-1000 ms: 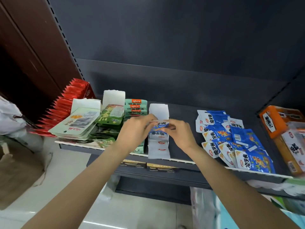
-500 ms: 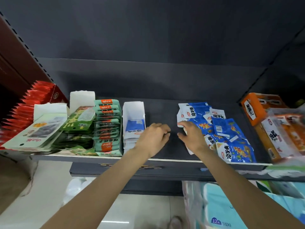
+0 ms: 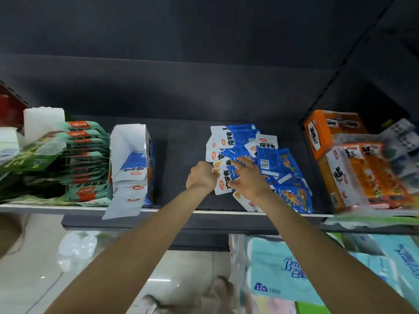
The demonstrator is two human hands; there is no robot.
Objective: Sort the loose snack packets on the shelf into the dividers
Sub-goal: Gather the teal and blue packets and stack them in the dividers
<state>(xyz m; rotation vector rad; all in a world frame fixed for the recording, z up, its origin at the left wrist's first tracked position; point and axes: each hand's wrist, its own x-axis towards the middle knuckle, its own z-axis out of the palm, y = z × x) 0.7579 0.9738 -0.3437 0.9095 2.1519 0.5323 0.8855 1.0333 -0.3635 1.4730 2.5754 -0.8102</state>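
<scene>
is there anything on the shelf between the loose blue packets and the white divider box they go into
Nothing visible. Bare dark shelf separates the blue packet pile from the white divider box. The left hand and right hand are already at the pile's left edge.

back panel [image 3: 204, 41]: dark grey | floor [image 3: 34, 279]: pale glossy tile (reflecting light) | shelf [image 3: 179, 141]: dark
</scene>
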